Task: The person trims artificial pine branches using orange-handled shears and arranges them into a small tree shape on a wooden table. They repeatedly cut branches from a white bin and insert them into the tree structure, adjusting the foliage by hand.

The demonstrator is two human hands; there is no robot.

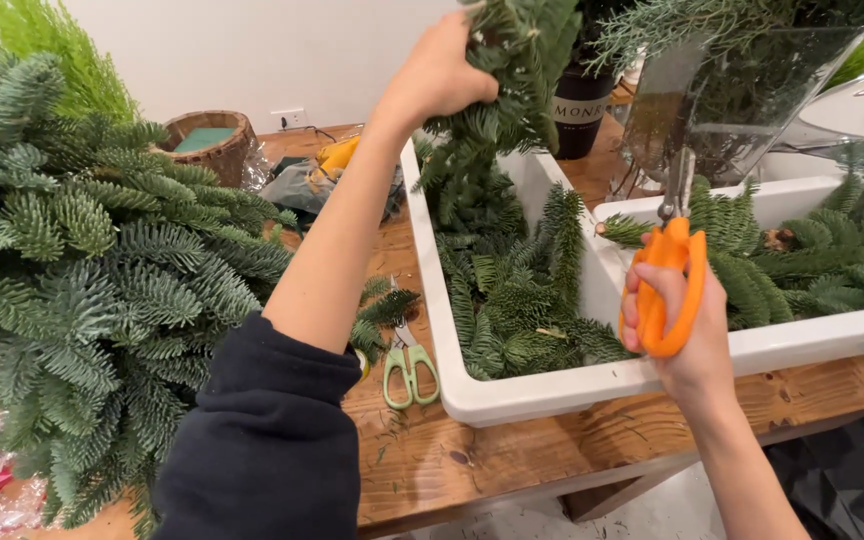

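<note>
Left hand (439,75), raised, grip closed on a bunch of green fir sprigs (497,90) hanging over the left compartment of the white rectangular ceramic trough (552,385). Right hand (680,325), fingers through the loops of orange-handled scissors (667,270), blades pointing up, held over the trough's front rim. Green-handled snips (409,368) lie on the wooden tabletop (512,450), just left of the trough, beside a large fir wreath (82,270).

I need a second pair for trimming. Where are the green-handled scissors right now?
In the head view, the green-handled scissors lie on the wooden table, below centre, just left of the white tub and right of the left forearm.
</note>
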